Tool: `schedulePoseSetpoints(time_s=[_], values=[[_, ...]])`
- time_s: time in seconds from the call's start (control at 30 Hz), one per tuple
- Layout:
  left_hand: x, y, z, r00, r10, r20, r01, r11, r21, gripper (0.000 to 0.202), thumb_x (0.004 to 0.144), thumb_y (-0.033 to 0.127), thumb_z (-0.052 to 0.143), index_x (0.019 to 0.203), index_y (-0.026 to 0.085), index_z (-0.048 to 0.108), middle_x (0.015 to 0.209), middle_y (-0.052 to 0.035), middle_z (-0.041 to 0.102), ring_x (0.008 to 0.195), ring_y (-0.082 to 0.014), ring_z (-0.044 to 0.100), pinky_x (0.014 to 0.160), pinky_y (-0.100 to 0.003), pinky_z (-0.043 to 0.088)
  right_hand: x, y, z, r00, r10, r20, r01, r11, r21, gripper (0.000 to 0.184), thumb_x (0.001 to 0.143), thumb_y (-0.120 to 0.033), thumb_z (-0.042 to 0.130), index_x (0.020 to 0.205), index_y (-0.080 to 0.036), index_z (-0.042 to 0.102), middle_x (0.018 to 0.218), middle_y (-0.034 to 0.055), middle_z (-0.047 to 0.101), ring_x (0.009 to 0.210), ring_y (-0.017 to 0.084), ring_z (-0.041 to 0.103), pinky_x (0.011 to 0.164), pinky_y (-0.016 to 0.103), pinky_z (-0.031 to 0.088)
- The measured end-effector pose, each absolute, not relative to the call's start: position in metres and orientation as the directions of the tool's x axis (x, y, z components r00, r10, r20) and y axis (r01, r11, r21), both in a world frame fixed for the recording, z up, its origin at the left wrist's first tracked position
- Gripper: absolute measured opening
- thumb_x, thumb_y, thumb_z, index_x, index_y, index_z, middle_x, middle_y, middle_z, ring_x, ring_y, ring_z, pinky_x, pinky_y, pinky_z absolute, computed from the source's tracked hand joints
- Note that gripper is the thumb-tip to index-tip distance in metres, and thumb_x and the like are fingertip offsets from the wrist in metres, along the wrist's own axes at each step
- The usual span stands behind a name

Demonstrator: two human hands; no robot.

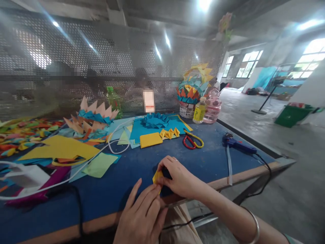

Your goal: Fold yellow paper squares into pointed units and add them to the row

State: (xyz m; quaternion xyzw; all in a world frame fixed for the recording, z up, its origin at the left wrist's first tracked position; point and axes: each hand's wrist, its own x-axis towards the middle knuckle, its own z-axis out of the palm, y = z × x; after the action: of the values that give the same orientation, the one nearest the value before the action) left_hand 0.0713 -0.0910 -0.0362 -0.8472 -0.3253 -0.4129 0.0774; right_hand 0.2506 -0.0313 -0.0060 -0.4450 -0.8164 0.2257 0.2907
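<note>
A small folded yellow paper piece (156, 177) lies on the blue table top (122, 189) near the front edge. My right hand (177, 178) curls over it from the right, fingers pinched on its edge. Just below it, the fingers of my left hand (142, 213) are held together, their tips touching the paper's lower side. A bracelet shows on my right wrist.
Red and yellow scissors (192, 140) and a blue glue gun (237, 145) with its cord lie to the right. Folded yellow pieces (159, 136), teal sheets, paper crowns (90, 117), loose coloured paper, bottles (199, 110) and a white cable fill the back and left. A perforated metal screen stands behind.
</note>
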Motion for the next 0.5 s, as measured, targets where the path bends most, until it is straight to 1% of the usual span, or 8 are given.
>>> schedulePoseSetpoints(time_s=[0.1,0.2,0.27,0.33,0.4,0.5], values=[[0.0701,-0.0896,-0.0368,0.465,0.472,0.749,0.604,-0.787,0.121,0.014,0.097,0.013,0.055,0.09,0.015,0.067,0.103,-0.0066,0.074,0.103,-0.0179,0.068,0.119,-0.041,0.031,0.2491,-0.0292,-0.0075,-0.452,0.848,0.277,0.593,0.518,-0.617,0.021,0.085,-0.007,0.065,0.097,-0.019,0.054,0.104,0.0047,0.058,0.099,0.021,0.054,0.089,0.036,0.045],[0.0702,-0.0892,-0.038,0.442,0.479,0.758,0.599,-0.787,0.147,0.012,0.096,0.013,0.057,0.09,0.015,0.068,0.098,-0.0057,0.074,0.101,-0.018,0.069,0.117,-0.042,0.034,0.2462,-0.0286,-0.0078,-0.453,0.846,0.281,0.607,0.524,-0.598,0.022,0.085,0.001,0.053,0.097,-0.018,0.053,0.103,0.0063,0.057,0.098,0.021,0.052,0.089,0.037,0.045],[0.0711,-0.089,-0.0396,0.417,0.484,0.769,0.599,-0.783,0.168,0.012,0.095,0.013,0.058,0.089,0.015,0.068,0.097,-0.0057,0.074,0.099,-0.0184,0.069,0.115,-0.043,0.037,0.2443,-0.029,-0.0079,-0.443,0.85,0.283,0.623,0.52,-0.585,0.022,0.087,0.001,0.048,0.097,-0.018,0.052,0.103,0.0077,0.057,0.097,0.022,0.051,0.09,0.04,0.044],[0.0716,-0.0886,-0.0418,0.407,0.466,0.785,0.595,-0.788,0.159,0.011,0.095,0.012,0.058,0.089,0.014,0.068,0.097,-0.0069,0.075,0.099,-0.019,0.069,0.114,-0.044,0.038,0.2433,-0.0298,-0.008,-0.437,0.854,0.284,0.634,0.516,-0.576,0.02,0.088,0.0,0.048,0.097,-0.017,0.053,0.104,0.0082,0.056,0.097,0.023,0.051,0.091,0.041,0.044],[0.071,-0.088,-0.0438,0.409,0.42,0.81,0.584,-0.803,0.121,0.009,0.093,0.009,0.06,0.089,0.013,0.067,0.097,-0.0091,0.075,0.099,-0.0197,0.07,0.114,-0.044,0.039,0.2433,-0.0304,-0.008,-0.433,0.857,0.281,0.64,0.512,-0.573,0.02,0.088,-0.001,0.049,0.099,-0.017,0.053,0.106,0.0084,0.056,0.099,0.023,0.051,0.093,0.041,0.044],[0.0678,-0.088,-0.0442,0.435,0.372,0.82,0.562,-0.824,0.076,0.006,0.091,0.007,0.062,0.092,0.011,0.067,0.102,-0.0127,0.075,0.103,-0.0212,0.07,0.114,-0.044,0.038,0.2448,-0.0295,-0.0071,-0.438,0.857,0.272,0.642,0.51,-0.573,0.026,0.088,-0.001,0.051,0.109,-0.015,0.053,0.114,0.0103,0.056,0.109,0.023,0.052,0.099,0.041,0.044]])
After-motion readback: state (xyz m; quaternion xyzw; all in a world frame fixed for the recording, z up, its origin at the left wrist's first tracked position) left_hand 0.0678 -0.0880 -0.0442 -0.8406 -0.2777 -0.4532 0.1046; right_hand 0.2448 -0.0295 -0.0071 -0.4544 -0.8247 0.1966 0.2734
